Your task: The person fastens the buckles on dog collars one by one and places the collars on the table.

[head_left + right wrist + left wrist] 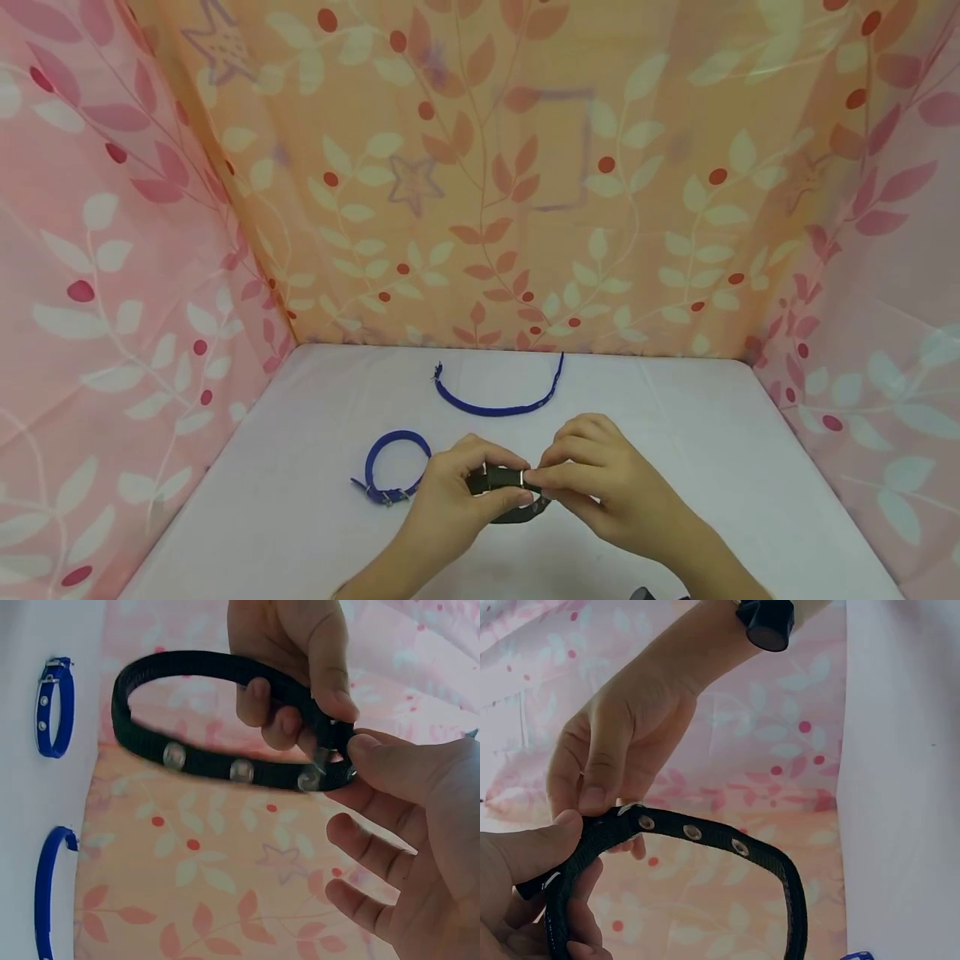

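Three patterned cloth walls (480, 250) fill the top, left and right of the head view. Below them, one white table (690, 442) spans the lower part, its far edge against the back cloth, its side edges sloping outward; white surface runs from the forearms to both sides.

Two hands meet low in the centre. The left hand (467, 487) grasps a dark strap (504, 478) between thumb and fingers; the right hand (611, 479) pinches the same strap just to its right. This one dark strap is bent into a loop: its gripped part lies left to right in the head view, and in the right wrist view the loop stretches leftward from the fingers, its long axis across the frame. How its ends join is hidden by the fingers.

Two blue straps lie on the table. The open one (491, 411), above the hands, curves like a U opening upward, its right tip at the table's far edge. The buckled one (401, 435), left of the hands, forms a ring with its tip pointing left.

Three metal eyelets (693, 832) line the dark strap in the left wrist view.
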### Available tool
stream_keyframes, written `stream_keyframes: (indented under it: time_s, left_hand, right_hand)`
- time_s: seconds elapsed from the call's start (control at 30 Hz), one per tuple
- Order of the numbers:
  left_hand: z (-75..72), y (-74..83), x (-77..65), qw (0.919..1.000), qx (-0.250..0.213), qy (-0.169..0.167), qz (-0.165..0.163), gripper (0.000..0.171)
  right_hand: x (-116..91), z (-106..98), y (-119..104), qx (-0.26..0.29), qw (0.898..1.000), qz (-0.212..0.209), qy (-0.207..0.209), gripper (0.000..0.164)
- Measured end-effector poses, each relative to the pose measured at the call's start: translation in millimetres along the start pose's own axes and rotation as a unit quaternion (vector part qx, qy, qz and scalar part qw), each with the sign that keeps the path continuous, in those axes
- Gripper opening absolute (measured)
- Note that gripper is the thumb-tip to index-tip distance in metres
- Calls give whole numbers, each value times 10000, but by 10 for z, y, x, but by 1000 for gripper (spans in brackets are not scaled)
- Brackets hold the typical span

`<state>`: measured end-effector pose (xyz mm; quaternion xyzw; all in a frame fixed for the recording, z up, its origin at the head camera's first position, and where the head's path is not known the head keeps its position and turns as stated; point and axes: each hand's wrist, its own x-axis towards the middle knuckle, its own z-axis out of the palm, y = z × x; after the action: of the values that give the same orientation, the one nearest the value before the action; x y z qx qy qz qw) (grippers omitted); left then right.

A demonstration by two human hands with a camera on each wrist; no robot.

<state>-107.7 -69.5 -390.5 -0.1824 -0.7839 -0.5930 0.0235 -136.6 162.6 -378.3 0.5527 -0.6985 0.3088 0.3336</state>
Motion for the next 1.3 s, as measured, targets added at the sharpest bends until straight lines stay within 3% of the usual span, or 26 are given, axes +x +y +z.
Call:
stream_keyframes:
  time_s: [0.1,0.4,0.77,1.0,1.2,1.3]
  left_hand:
    - [8,5,-1,9999,-31,-50,90,24]
    - [-26,-4,26,9954,-318,-211,876,22]
    - [-56,-32,34,9891,-3,433,1406,20]
    - [-166,-11,24,9900,-333,612,1231,25]
    - [-199,25,36,9842,-625,702,1504,25]
    - [-195,27,35,9849,-753,722,1380,28]
  right_hand:
    - [-10,27,-12,-73,9998,154,52,12]
    - [-42,54,-60,-297,9955,892,90,19]
    - [-30,87,-79,-443,9931,1075,132,15]
    - [-26,46,-59,-570,9905,1246,151,14]
    - [-11,28,-65,-463,9898,1331,225,15]
    - [-14,26,-69,-326,9895,1376,285,17]
